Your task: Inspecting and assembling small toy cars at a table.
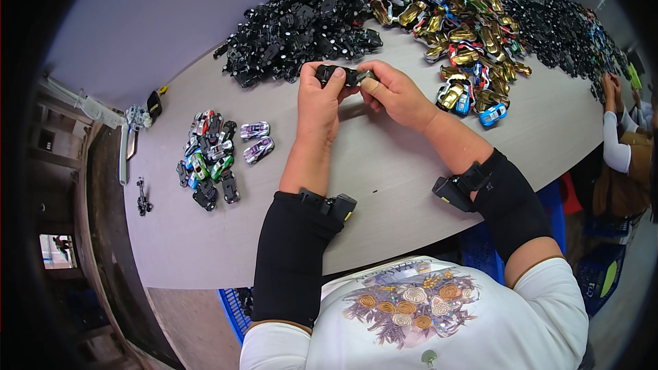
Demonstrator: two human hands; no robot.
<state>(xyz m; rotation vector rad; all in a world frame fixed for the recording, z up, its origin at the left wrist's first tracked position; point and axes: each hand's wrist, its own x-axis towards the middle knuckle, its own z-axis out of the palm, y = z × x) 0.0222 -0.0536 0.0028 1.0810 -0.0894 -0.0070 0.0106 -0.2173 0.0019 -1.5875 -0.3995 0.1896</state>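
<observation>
Just above the table, my left hand is closed around a black toy car chassis. My right hand pinches at the right end of that piece, its thumb and forefinger on a small greyish part whose kind I cannot make out. Both hands meet at the chassis in front of a big heap of black car chassis. Toward the right rises a pile of colourful and gold toy car bodies, with a blue toy car at its near edge.
Left on the table lies a cluster of toy cars, with two purple-and-white cars beside it. Another dark heap covers the far right, near a co-worker's hands. Blue crates stand below the near edge.
</observation>
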